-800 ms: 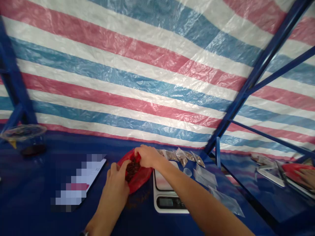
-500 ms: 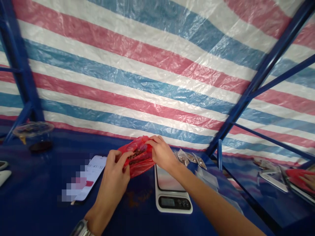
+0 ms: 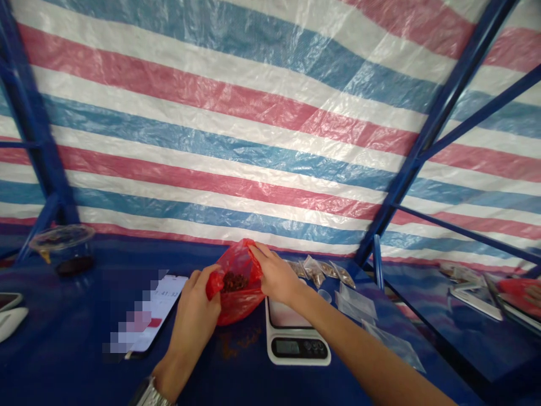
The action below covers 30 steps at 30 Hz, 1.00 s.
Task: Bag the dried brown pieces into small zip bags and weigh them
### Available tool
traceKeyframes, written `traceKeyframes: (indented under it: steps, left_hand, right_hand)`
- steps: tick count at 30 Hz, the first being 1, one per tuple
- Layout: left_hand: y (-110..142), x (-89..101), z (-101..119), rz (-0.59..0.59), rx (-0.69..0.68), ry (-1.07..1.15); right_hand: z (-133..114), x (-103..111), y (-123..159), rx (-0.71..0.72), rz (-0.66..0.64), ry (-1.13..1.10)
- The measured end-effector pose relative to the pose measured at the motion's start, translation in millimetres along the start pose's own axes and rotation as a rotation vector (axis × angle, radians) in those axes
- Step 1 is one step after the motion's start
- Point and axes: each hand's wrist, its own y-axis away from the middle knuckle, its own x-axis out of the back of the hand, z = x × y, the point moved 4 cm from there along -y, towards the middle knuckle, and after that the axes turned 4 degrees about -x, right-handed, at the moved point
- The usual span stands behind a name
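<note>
A red plastic bag (image 3: 235, 293) with dark brown bits inside sits on the blue table, just left of a white kitchen scale (image 3: 296, 332). My left hand (image 3: 198, 304) grips the bag's left rim. My right hand (image 3: 274, 273) pinches the right side of the rim and holds the mouth apart. Both hands are closed on the bag. Some brown crumbs lie on the table under the bag.
A phone (image 3: 152, 313) lies left of the bag. A clear lidded cup (image 3: 63, 248) stands at the far left. Small filled packets (image 3: 323, 270) and empty clear bags (image 3: 359, 307) lie right of the scale. Another person's hand (image 3: 530, 293) and a red bag show at the far right.
The bag was lifted slightly, then settled back on the table. Its mouth now stands more open between my hands. The view has shifted a little.
</note>
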Motion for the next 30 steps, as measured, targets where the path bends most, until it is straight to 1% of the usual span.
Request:
traceKeyframes:
  steps: [2,4,7,9,12,14,15,17,20,22,24,27,28,30]
  left_hand:
    - [-2,5.3,4,0.099,-0.026,0.091]
    - [-3,8.6,7,0.167,-0.058,0.119]
    - [-2,11.3,8,0.231,-0.092,0.098]
    - [-2,13.6,7,0.267,-0.115,0.078]
    - [-3,19.3,5,0.352,-0.175,0.044]
    - [-5,20.9,4,0.363,-0.238,0.033]
    - [-7,20.4,3,0.343,-0.265,0.033]
    - [-10,17.3,1,0.248,-0.285,0.036]
    - [-12,15.4,-4,0.087,-0.254,0.048]
    - [-10,19.1,-6,0.012,-0.242,0.041]
    - [-7,25.7,-8,-0.03,-0.244,0.009]
    - [2,33.1,-10,-0.097,-0.239,-0.064]
    - [5,33.9,-10,-0.123,-0.237,-0.084]
    - [9,34.5,-11,-0.154,-0.222,-0.1]
  right_hand:
    - [-4,4,2,-0.02,-0.001,-0.028]
    - [-7,6,7,-0.024,0.019,-0.061]
    - [-8,5,16,-0.01,0.081,-0.126]
    - [-6,2,23,-0.023,0.099,-0.156]
    - [-2,0,29,-0.086,0.129,-0.192]
    - [0,1,32,-0.126,0.169,-0.186]
    - [0,2,32,-0.134,0.178,-0.169]
    - [-1,1,34,-0.113,0.147,-0.126]
    - [-3,-3,38,-0.084,0.093,-0.094]
    - [-5,-1,42,-0.084,0.109,-0.116]
    - [-8,5,49,-0.07,0.144,-0.163]
    - [-4,23,65,-0.052,0.236,-0.239]
    - [3,31,72,-0.066,0.297,-0.251]
    - [27,50,90,-0.131,0.46,-0.243]
